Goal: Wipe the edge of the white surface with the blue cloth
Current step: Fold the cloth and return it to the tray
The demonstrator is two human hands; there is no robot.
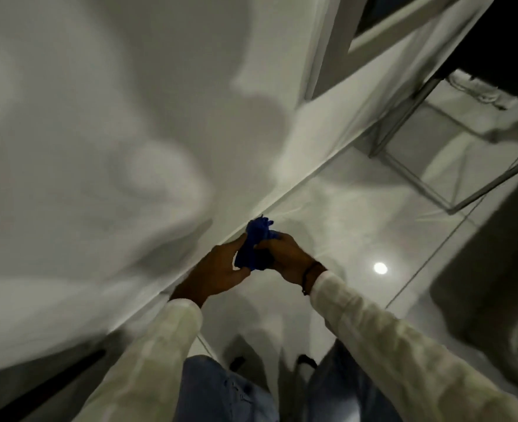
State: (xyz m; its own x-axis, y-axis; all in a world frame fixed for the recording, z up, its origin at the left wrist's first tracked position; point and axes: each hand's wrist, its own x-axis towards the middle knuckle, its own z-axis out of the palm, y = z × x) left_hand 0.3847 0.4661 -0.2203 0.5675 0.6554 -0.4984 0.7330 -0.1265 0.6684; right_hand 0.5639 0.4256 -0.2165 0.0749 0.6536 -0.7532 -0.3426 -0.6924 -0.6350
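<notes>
Right, I've got both hands clenched on the blue cloth [256, 243], left hand [218, 269] and right hand [285, 254] bunching it between them beside the white surface [99, 147] edge

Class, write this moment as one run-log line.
phase: preparing | blue cloth: bunched between left hand and right hand | white surface edge: beside hands, wiping contact unclear
</notes>
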